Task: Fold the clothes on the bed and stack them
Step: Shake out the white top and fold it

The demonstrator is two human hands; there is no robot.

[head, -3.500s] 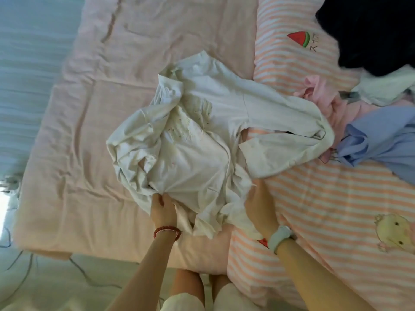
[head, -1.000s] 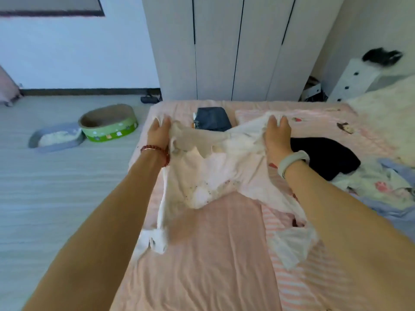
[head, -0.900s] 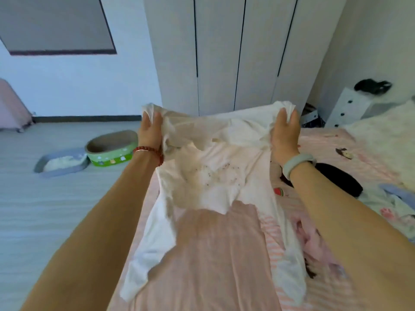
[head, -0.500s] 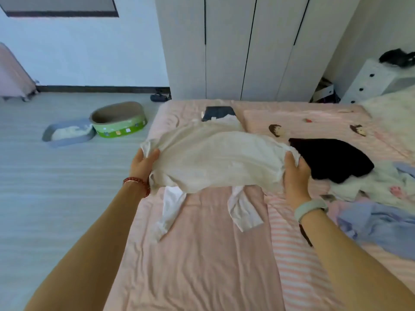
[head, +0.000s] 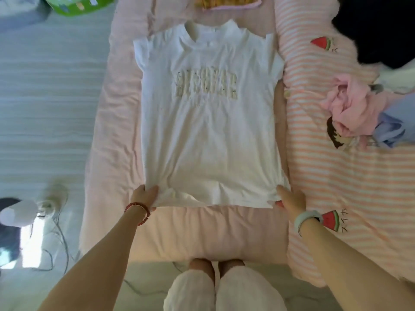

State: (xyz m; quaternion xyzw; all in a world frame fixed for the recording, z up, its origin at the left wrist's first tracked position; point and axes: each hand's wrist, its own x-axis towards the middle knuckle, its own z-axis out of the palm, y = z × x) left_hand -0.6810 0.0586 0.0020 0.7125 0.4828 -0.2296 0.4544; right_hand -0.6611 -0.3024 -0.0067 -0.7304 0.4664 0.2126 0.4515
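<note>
- I see one white T-shirt [head: 208, 131] lying flat, front up, on the pink bed [head: 116, 122], collar at the far end, hem nearest me.
- My left hand [head: 143, 196] pinches the hem's left corner, fingers curled over the cloth.
- My right hand [head: 290, 198] grips the hem's right corner, at the edge of the striped quilt [head: 336, 176].
- One green tub [head: 78, 5] sits on the floor at the top left, cut off by the frame; I cannot tell what is in it.
- On the quilt to the right lies an unfolded heap: one black garment [head: 377, 30], one pink garment [head: 352, 108] and one blue garment [head: 397, 124], the pink and blue touching.
- One yellow-patterned cloth [head: 224, 2] lies just beyond the collar, only partly in view.
- I count two wristbands: a red bead bracelet [head: 139, 208] on the left wrist, a pale band [head: 306, 217] on the right.
- Cables [head: 58, 232] trail across the floor at lower left.
</note>
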